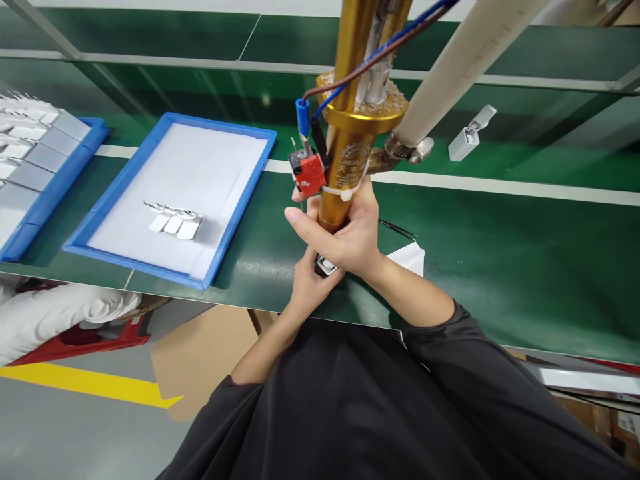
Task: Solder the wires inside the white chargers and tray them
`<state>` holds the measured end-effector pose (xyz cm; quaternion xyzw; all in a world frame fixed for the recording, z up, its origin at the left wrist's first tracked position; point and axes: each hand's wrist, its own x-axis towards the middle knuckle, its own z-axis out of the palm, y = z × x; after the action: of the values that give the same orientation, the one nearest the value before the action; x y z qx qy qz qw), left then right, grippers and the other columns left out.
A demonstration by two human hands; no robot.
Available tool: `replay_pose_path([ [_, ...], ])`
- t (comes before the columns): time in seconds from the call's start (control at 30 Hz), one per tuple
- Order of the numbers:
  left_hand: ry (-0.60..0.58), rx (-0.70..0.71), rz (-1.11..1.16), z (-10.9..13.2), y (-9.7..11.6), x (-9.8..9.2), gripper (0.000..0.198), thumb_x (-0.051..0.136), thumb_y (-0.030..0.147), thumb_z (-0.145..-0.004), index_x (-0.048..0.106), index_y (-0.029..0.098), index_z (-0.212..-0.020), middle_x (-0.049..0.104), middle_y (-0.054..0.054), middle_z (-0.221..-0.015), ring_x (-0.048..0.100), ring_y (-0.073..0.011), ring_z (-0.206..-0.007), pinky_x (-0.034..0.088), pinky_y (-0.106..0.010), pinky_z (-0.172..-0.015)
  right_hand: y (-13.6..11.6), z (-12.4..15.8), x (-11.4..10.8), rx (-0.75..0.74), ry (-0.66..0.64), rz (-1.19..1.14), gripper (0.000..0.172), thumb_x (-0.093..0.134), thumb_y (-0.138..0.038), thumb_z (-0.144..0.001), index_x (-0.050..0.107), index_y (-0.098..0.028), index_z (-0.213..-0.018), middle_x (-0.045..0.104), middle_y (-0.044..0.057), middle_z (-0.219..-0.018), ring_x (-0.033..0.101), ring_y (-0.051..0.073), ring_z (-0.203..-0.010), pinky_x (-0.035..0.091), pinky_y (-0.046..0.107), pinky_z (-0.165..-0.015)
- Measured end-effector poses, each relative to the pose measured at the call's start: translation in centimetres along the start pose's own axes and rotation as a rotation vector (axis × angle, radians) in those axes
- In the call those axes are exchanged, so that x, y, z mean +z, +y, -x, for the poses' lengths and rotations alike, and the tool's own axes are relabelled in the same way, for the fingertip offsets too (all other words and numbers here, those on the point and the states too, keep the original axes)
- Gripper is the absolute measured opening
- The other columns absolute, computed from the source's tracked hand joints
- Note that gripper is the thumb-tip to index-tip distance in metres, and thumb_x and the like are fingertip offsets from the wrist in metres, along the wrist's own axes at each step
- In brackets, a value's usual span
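A gold tool [350, 143] hangs from above over the green bench [500, 253], with a red switch [307, 171] strapped to its side and a white hose [465, 53] joined at the right. My right hand [345, 233] is wrapped around the tool's lower barrel, thumb lying near the switch. Beneath it my left hand [307, 283] is closed on a small white and dark part [326, 266] held up against the tool's tip. What the part is I cannot make out.
A blue tray [125, 180] lined with white paper holds three small silvery pieces [175, 221]. A second blue tray [65, 170] at far left is packed with several such pieces. A white clip [470, 135] lies far right; white sheet [411, 257] and thin tweezers [397, 229] lie behind my right wrist.
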<state>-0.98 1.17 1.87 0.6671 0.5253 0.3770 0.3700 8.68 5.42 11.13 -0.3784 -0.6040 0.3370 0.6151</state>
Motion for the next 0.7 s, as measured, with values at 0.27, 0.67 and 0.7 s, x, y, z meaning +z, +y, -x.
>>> replay_pose_path([
  [0.27, 0.074, -0.032, 0.058, 0.0, 0.34, 0.49, 0.032, 0.068, 0.037, -0.073, 0.054, 0.02, -0.097, 0.065, -0.002, -0.081, 0.062, -0.0173, -0.072, 0.051, -0.028, -0.065, -0.05, 0.31, -0.31, 0.017, -0.01, 0.028, 0.034, 0.061, -0.036, -0.083, 0.042, -0.027, -0.11, 0.061, 0.0, -0.096, 0.057, 0.011, -0.066, 0.055, 0.03, -0.06],
  [0.67, 0.052, -0.022, 0.038, -0.21, 0.35, 0.3, 0.032, 0.068, 0.038, -0.074, 0.057, 0.018, -0.096, 0.065, -0.001, -0.078, 0.059, -0.0148, -0.066, 0.047, -0.025, -0.063, 0.16, -0.06, -0.33, -0.096, -0.031, -0.005, 0.041, 0.054, -0.058, -0.086, 0.041, -0.026, -0.107, 0.059, -0.001, -0.089, 0.052, 0.008, -0.057, 0.052, 0.027, -0.055],
  [0.7, 0.035, -0.042, 0.006, -0.34, 0.25, -0.04, 0.031, 0.068, 0.037, -0.074, 0.058, 0.018, -0.095, 0.066, -0.001, -0.078, 0.06, -0.0148, -0.067, 0.047, -0.025, -0.063, 0.18, -0.14, -0.42, -0.097, -0.035, -0.021, 0.042, 0.052, -0.061, -0.087, 0.041, -0.026, -0.106, 0.059, -0.001, -0.089, 0.052, 0.007, -0.056, 0.052, 0.027, -0.054],
])
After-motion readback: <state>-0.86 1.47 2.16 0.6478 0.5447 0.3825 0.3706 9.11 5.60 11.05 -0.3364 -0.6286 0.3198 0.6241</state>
